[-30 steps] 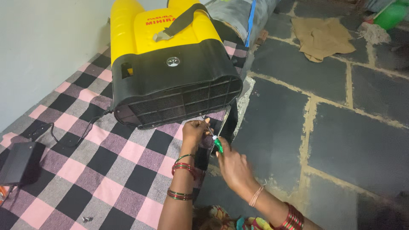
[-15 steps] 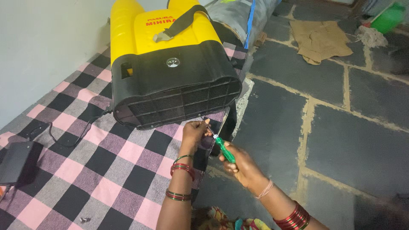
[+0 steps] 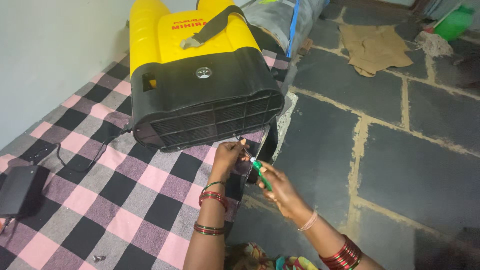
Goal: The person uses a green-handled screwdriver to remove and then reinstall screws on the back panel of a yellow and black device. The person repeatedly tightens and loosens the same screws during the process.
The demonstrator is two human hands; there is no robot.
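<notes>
Green-handled screwdriver (image 3: 261, 172), gripped in the right hand (image 3: 280, 187), slants up-left toward the sprayer's black base (image 3: 210, 117); left hand (image 3: 229, 154) pinches at its tip, nearer the base.

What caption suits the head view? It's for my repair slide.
Right hand points a green screwdriver at the yellow-and-black sprayer; left hand steadies its tip.

sprayer tank (image 3: 200, 40): glossy plastic | blanket (image 3: 125, 200): woven cloth | floor (image 3: 400, 150): rough matt stone

Soft even daylight, sharp, faint shadows.
</notes>
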